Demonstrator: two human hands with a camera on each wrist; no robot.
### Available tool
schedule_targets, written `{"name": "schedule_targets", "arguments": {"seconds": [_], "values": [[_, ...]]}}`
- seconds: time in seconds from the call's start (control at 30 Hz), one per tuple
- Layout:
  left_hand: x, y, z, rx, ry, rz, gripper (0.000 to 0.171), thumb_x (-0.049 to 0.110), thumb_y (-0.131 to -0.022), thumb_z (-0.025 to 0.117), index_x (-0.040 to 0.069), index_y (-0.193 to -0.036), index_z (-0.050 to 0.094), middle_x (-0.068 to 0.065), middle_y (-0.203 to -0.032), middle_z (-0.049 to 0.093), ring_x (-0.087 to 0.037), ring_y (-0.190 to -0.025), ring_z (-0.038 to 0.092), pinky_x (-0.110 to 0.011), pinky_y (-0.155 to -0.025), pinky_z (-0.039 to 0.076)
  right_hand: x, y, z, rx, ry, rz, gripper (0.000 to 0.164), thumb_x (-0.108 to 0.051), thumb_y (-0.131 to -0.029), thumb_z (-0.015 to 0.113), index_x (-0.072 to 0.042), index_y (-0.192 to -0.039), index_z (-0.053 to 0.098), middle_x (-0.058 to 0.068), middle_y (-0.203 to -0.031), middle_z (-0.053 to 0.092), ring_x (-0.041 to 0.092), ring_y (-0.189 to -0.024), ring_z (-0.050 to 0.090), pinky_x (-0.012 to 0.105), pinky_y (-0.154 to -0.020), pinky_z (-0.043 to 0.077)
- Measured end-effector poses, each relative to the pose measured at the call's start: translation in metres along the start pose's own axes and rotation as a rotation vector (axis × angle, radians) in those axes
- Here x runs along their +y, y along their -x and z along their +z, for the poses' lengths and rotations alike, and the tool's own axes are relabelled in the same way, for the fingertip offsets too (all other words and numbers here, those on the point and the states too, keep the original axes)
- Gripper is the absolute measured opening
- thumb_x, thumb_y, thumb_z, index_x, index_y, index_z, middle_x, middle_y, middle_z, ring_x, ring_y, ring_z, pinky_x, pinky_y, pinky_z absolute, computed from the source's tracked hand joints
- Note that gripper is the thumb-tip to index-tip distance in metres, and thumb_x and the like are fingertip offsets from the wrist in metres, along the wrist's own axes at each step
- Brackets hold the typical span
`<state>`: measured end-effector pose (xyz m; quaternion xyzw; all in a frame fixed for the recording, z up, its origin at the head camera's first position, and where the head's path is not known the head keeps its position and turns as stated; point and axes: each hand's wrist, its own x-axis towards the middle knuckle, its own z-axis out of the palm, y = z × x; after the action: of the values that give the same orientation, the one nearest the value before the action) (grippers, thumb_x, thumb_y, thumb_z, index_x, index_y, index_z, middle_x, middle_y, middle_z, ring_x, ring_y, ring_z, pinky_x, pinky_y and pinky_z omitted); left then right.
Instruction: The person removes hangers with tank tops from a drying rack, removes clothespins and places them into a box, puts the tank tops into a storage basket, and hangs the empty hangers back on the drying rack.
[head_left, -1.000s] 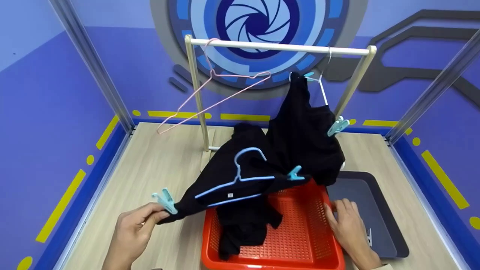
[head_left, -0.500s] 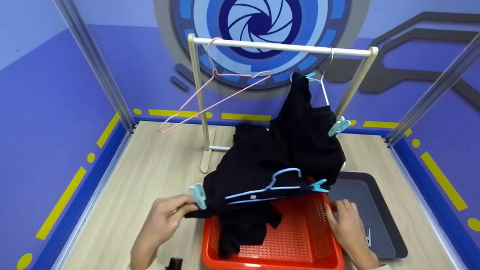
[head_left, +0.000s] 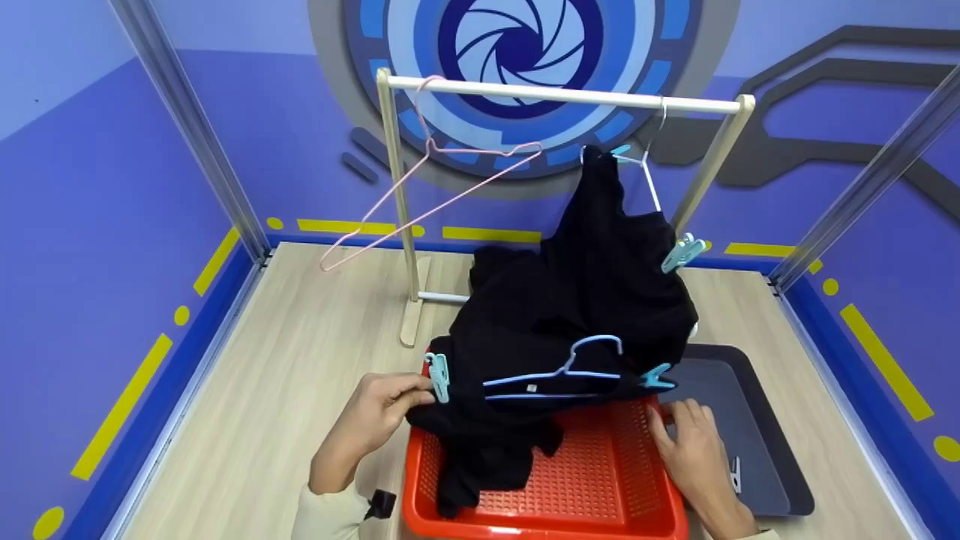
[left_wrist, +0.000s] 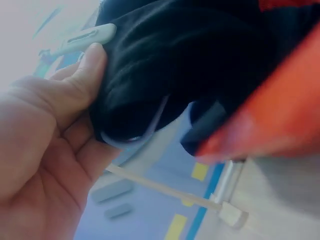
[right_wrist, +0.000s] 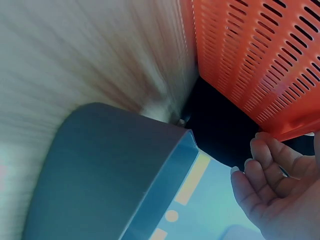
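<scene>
A black garment point(head_left: 517, 322) spreads on a blue hanger point(head_left: 555, 375) above the left and back of the red basket point(head_left: 667, 517). My left hand point(head_left: 375, 409) pinches the garment's left end between thumb and fingers, right beside a light-blue clothespin point(head_left: 439, 377). In the left wrist view the thumb presses the cloth by the clothespin point(left_wrist: 87, 39). Another clothespin point(head_left: 657, 376) clips the garment's right end. My right hand point(head_left: 694, 450) rests at the basket's right rim, thumb against the rim. Its fingers are relaxed in the right wrist view, just outside the basket wall point(right_wrist: 260, 60).
A wooden rack point(head_left: 562, 93) stands behind, with a bare pink hanger point(head_left: 427, 150) and a second black garment point(head_left: 615, 270) on a white hanger point(head_left: 651, 184). Right of the basket lies a grey tray point(head_left: 772, 480) holding a pale clothespin point(head_left: 736, 475). More black cloth point(head_left: 487, 480) lies inside the basket.
My left hand has moved right, carrying the garment and blue hanger toward the right over the basket. The garment's left end is now closer to the basket. My right hand has stayed put.
</scene>
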<state>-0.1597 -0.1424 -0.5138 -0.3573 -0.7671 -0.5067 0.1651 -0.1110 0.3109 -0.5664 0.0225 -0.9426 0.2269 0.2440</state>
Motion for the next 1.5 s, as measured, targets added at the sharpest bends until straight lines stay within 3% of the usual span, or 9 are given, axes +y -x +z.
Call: {"name": "schedule_targets", "arguments": {"seconds": [0.3,0.47,0.73,0.87,1.03,1.17,1.33,1.5], "values": [[-0.026,0.002,0.011,0.027,-0.112,-0.023,0.013,-0.006,-0.088,0.081,0.005,-0.095,0.081,-0.003,-0.094,0.079,-0.018,-0.082,0.075,-0.022,-0.075,0.058,-0.002,0.0,-0.002,-0.063,0.002,0.061,0.015,-0.018,-0.101,0.073,-0.004,-0.096,0.07,0.005,-0.092,0.061,0.027,-0.089,0.053,0.052,-0.073,0.05],[-0.032,-0.001,0.015,0.08,-0.167,0.009,0.016,-0.008,-0.086,0.081,0.004,-0.097,0.081,-0.004,-0.095,0.079,-0.02,-0.084,0.076,-0.026,-0.077,0.06,-0.002,0.001,-0.002,-0.049,-0.004,0.059,0.014,-0.016,-0.101,0.074,-0.003,-0.098,0.071,0.006,-0.093,0.063,0.027,-0.09,0.054,0.053,-0.074,0.05],[-0.035,-0.004,0.022,0.218,-0.283,0.055,0.019,-0.011,-0.08,0.085,0.001,-0.095,0.082,-0.007,-0.092,0.08,-0.024,-0.082,0.078,-0.037,-0.072,0.062,-0.002,0.0,0.0,-0.016,-0.009,0.041,0.014,-0.015,-0.099,0.076,-0.003,-0.095,0.071,0.007,-0.092,0.064,0.028,-0.088,0.055,0.052,-0.071,0.049],[-0.035,-0.006,0.022,0.231,-0.296,0.069,0.019,-0.011,-0.078,0.086,-0.001,-0.094,0.083,-0.009,-0.091,0.08,-0.024,-0.08,0.078,-0.038,-0.07,0.062,0.0,-0.002,-0.002,0.04,-0.026,0.003,0.014,-0.012,-0.096,0.078,-0.002,-0.097,0.069,0.011,-0.094,0.064,0.031,-0.088,0.055,0.052,-0.072,0.048],[-0.035,-0.006,0.022,0.222,-0.287,0.056,0.018,-0.011,-0.079,0.085,0.0,-0.094,0.084,-0.009,-0.092,0.08,-0.025,-0.081,0.078,-0.038,-0.073,0.062,0.002,-0.012,-0.011,0.197,-0.174,-0.093,0.023,0.0,-0.089,0.08,0.006,-0.107,0.068,0.019,-0.102,0.066,0.032,-0.096,0.056,0.038,-0.084,0.044],[-0.034,-0.005,0.022,0.222,-0.28,0.045,0.018,-0.011,-0.08,0.084,0.0,-0.094,0.083,-0.009,-0.093,0.081,-0.025,-0.082,0.078,-0.038,-0.074,0.062,-0.002,-0.025,-0.019,0.251,-0.32,-0.176,0.029,0.009,-0.086,0.079,0.009,-0.114,0.069,0.021,-0.108,0.068,0.018,-0.105,0.058,0.018,-0.096,0.04],[-0.034,-0.006,0.022,0.218,-0.29,0.05,0.018,-0.01,-0.08,0.085,0.0,-0.095,0.084,-0.009,-0.093,0.081,-0.025,-0.083,0.078,-0.038,-0.074,0.063,-0.01,-0.034,-0.026,0.177,-0.426,-0.145,0.032,0.012,-0.088,0.078,0.008,-0.118,0.069,0.019,-0.112,0.07,-0.001,-0.111,0.059,0.011,-0.098,0.042],[-0.034,-0.004,0.023,0.213,-0.315,0.059,0.019,-0.01,-0.078,0.086,0.001,-0.094,0.084,-0.009,-0.093,0.081,-0.024,-0.083,0.078,-0.038,-0.074,0.063,-0.016,-0.037,-0.028,0.044,-0.463,-0.037,0.034,0.005,-0.09,0.081,0.005,-0.122,0.068,0.013,-0.116,0.072,-0.004,-0.111,0.061,0.009,-0.097,0.043]]}}
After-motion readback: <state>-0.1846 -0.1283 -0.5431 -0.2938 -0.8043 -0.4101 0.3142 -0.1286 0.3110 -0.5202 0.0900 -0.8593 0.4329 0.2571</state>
